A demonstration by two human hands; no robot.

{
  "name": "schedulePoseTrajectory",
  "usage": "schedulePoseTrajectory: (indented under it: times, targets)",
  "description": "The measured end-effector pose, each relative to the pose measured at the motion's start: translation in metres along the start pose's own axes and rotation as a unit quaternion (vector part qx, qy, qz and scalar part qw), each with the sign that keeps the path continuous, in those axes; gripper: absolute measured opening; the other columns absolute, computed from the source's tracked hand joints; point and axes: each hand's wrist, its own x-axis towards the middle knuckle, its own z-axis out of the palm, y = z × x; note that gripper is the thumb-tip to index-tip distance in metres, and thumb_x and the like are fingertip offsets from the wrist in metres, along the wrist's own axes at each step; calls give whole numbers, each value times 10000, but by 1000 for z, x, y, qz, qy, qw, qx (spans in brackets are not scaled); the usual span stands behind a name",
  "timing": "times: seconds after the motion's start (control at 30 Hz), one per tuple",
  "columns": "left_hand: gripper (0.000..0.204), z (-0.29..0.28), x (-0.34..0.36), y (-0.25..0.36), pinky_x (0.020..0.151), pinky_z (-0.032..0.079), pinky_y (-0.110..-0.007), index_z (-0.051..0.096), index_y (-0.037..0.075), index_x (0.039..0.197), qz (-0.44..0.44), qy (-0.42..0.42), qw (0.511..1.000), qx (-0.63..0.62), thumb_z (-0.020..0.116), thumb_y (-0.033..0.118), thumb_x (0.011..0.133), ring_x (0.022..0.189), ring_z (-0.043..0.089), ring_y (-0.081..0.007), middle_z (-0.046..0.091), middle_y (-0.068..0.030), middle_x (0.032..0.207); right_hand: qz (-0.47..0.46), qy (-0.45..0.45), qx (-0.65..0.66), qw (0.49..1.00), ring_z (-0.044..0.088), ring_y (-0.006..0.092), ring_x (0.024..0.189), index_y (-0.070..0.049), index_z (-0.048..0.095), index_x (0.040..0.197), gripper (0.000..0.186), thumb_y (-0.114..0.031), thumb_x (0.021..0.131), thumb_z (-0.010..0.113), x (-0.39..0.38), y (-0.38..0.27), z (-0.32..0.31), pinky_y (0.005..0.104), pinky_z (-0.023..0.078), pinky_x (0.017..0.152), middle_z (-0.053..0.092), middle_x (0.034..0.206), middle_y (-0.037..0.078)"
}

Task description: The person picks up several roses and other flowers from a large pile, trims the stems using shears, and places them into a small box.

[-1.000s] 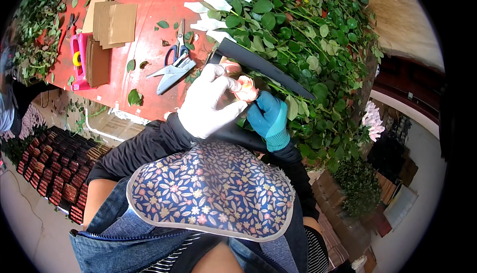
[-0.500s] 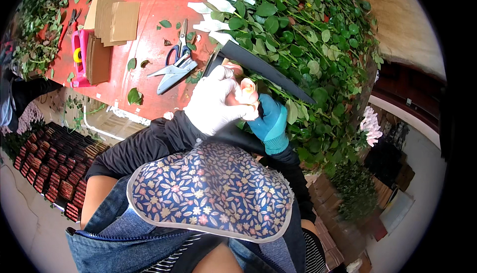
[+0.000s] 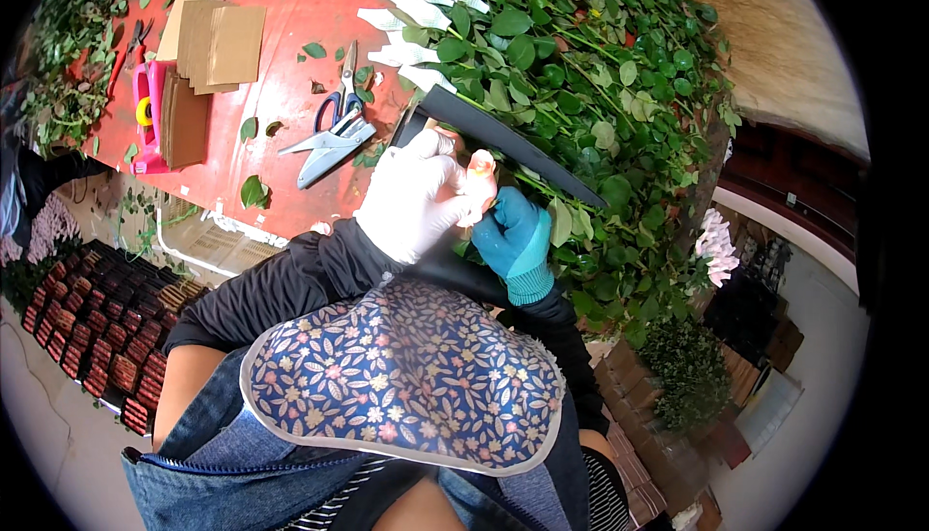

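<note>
My left hand [image 3: 411, 192], in a white glove, is closed around a pale peach rose [image 3: 481, 171], its thumb pressed near the base of the bloom. Part of another peach bloom [image 3: 443, 132] shows just beyond the knuckles. Close against the rose's right side is my right hand [image 3: 513, 231] in a teal glove. Its fingers are curled in, and what they grip is hidden. Both hands are over a black trough-like holder [image 3: 513, 144], whose long raised side slants behind them.
Leafy rose stems [image 3: 600, 96] pile up on the right, with white-wrapped heads [image 3: 419, 9] at their left end. On the red table [image 3: 300, 9] lie a grey stapler [image 3: 334, 149], scissors [image 3: 346, 81], cardboard pieces [image 3: 235, 44], a pink tape dispenser [image 3: 148, 125] and red-handled pruners [image 3: 126, 55].
The rose has turned slightly in my left hand and shows less of its open top. My right hand's fingers have curled in more beside it. The whole view has shifted a little.
</note>
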Motion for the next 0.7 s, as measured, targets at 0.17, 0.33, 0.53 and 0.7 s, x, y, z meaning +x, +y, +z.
schedulePoseTrajectory:
  times: [0.17,0.33,0.53,0.7]
  targets:
    - [233,0,4,8,717,461,-373,603,34,752,-26,-4,999,-21,797,152,699,837,574,-313,567,-118,892,-7,11,9,1000,507,192,456,-32,521,738,188,-113,752,691,-1,5,0,325,406,465,555,565,91]
    - [215,3,3,11,732,464,-357,599,32,739,-23,-8,999,-34,789,123,698,858,576,-292,549,-105,903,-8,12,3,1000,527,246,482,-34,523,753,217,-149,766,705,-3,5,0,358,408,468,557,575,110]
    - [159,17,1,6,646,494,-378,638,22,700,33,46,998,-38,746,129,655,784,611,-305,583,-121,884,-5,13,28,999,573,361,531,-46,532,791,188,-158,775,682,-5,10,0,423,420,474,564,602,150]
    - [154,23,-11,1,812,463,-344,621,31,755,-48,-19,989,-141,761,87,722,954,547,-239,519,-71,1002,-26,15,39,999,553,369,520,-49,531,789,165,-145,785,665,-4,9,-4,423,411,468,545,587,151]
